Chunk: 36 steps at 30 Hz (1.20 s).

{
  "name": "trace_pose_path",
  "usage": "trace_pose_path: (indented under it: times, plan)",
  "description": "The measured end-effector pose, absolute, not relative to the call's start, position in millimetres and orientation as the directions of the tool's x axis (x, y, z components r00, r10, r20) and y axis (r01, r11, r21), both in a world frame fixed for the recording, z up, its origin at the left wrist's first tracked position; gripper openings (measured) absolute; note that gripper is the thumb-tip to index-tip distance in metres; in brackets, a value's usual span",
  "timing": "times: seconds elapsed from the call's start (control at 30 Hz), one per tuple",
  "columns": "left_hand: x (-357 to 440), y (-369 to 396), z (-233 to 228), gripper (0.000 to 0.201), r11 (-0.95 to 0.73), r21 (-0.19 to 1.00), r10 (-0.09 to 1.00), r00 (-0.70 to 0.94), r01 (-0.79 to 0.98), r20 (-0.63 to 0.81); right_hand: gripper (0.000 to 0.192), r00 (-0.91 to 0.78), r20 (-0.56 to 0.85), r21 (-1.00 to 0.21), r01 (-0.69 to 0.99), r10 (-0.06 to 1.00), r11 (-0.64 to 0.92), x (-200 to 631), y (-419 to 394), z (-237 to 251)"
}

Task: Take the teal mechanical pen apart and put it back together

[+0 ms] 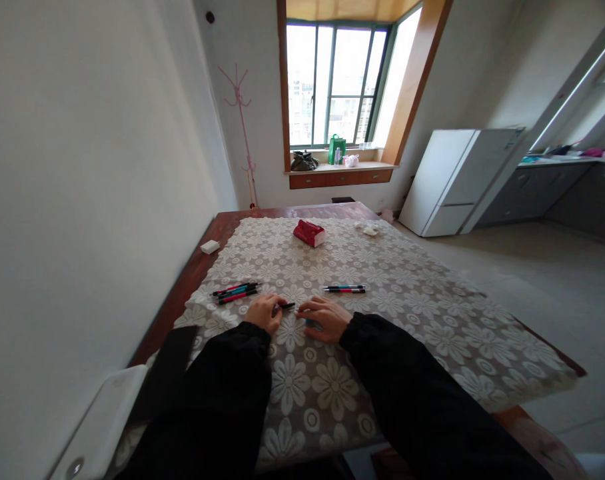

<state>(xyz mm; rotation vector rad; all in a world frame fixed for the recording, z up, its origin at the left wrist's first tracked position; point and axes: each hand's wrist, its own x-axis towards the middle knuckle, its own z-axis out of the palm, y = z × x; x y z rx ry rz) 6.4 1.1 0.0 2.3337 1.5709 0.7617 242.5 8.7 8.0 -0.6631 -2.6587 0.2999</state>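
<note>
My left hand (265,314) is closed over the tablecloth, with a short black pen piece (288,305) sticking out from its fingertips toward the right. Close beside it, my right hand (327,319) has its fingers curled round something with a teal part (310,322); most of that is hidden, though it looks like a pen piece. Several pens (236,292) in red, teal and black lie in a pile just beyond my left hand. Beyond my right hand, pens (344,289) with teal and red barrels lie side by side.
A patterned tablecloth (335,385) covers the wooden table. Farther back are a red tissue pack (309,233), crumpled white tissue (370,229) and a small white box (210,247). A black flat object (165,373) and a white device (102,423) lie at the near left, by the wall.
</note>
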Motion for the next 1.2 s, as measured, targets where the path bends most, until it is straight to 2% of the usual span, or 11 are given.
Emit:
trace_pose_path:
  times: [0.23,0.5,0.67,0.8,0.9,1.07,1.2]
  plan:
    - [5.6,1.2,-1.4,0.024,-0.393,0.471,0.914,0.281,0.79,0.292,0.028,-0.76,0.33,-0.307,0.475,0.561,0.825,246.6,9.3,13.5]
    - [5.8,0.6,-0.2,0.025,-0.414,0.461,0.905,0.3,0.785,0.302,0.011,-0.747,0.288,-0.323,0.513,0.6,0.795,251.7,15.2,10.2]
    - [6.6,-0.4,2.0,0.026,-0.424,0.449,0.902,0.322,0.786,0.287,0.016,-0.757,0.329,-0.222,0.519,0.564,0.826,248.5,14.7,8.1]
    - [6.7,-0.5,2.6,0.025,-0.424,0.438,0.902,0.328,0.793,0.281,0.016,-0.755,0.421,-0.102,0.512,0.503,0.853,246.8,16.3,4.6]
    - [5.6,0.8,0.1,0.026,-0.435,0.432,0.896,0.334,0.79,0.292,0.014,-0.746,0.476,-0.058,0.502,0.466,0.863,246.7,18.4,1.4]
    - [4.1,2.7,-3.3,0.026,-0.449,0.43,0.889,0.343,0.784,0.303,0.016,-0.749,0.485,-0.067,0.483,0.451,0.873,246.1,18.4,0.9]
    - [5.1,1.7,-1.3,0.025,-0.452,0.428,0.887,0.344,0.782,0.307,0.026,-0.758,0.462,-0.138,0.451,0.46,0.882,245.6,14.7,5.3]
